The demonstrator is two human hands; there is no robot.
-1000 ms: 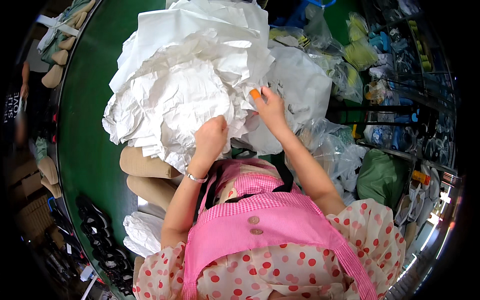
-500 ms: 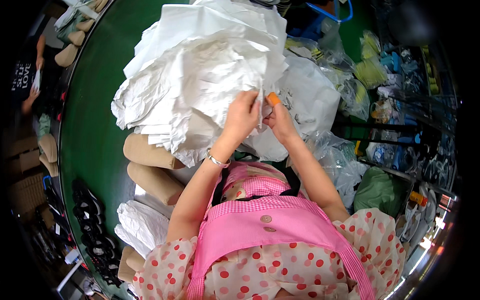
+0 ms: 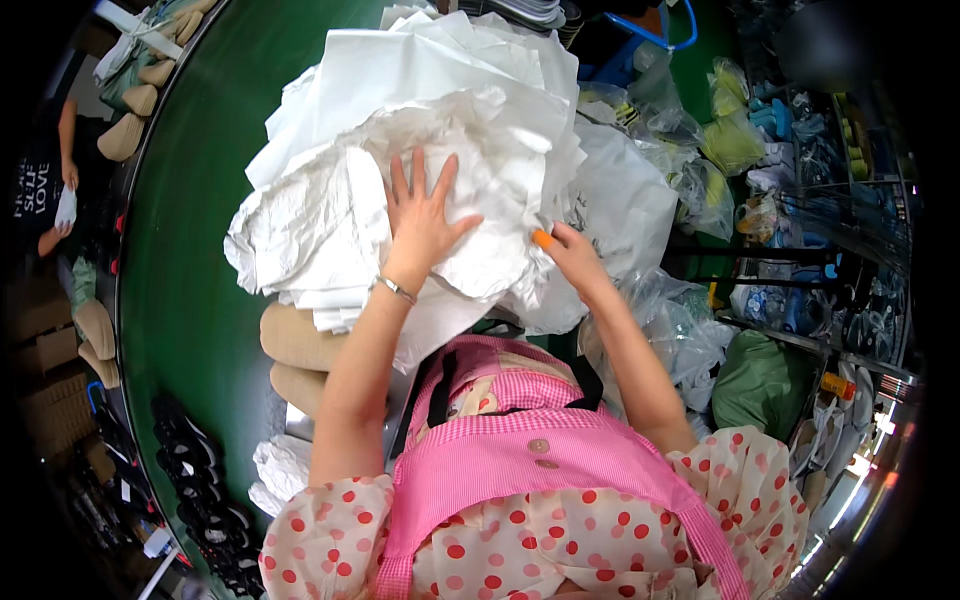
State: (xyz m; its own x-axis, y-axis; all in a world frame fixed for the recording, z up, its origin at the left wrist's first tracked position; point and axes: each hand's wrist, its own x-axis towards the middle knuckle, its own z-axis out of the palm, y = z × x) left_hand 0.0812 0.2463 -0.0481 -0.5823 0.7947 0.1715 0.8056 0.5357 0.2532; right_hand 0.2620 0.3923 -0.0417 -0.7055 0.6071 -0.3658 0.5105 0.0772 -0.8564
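"Two hands in play. Left first?"
"Left hand (image 3: 424,228) palm down on the crumpled white paper (image 3: 310,215), fingers spread wide apart, silver bangle (image 3: 397,290) on the wrist."
"Right?"
"Right hand (image 3: 578,262) at the paper's right edge, orange thumb cover (image 3: 543,239) and forefinger near each other. Can't tell if they pinch the sheet."
"Paper's where?"
"Ahead of the pink apron (image 3: 545,440), on the near part of a stack of white sheets (image 3: 400,70)."
"Surroundings, quick."
"Beige rounded forms (image 3: 298,337) by the left forearm, just below the stack. Black shoes (image 3: 205,490), lower left, on the green work surface (image 3: 180,270). Clear plastic bags (image 3: 690,335) beside the right forearm, dark green sack (image 3: 762,385) further right. Far left, a co-worker's hand (image 3: 68,176) near something white, too small to name."
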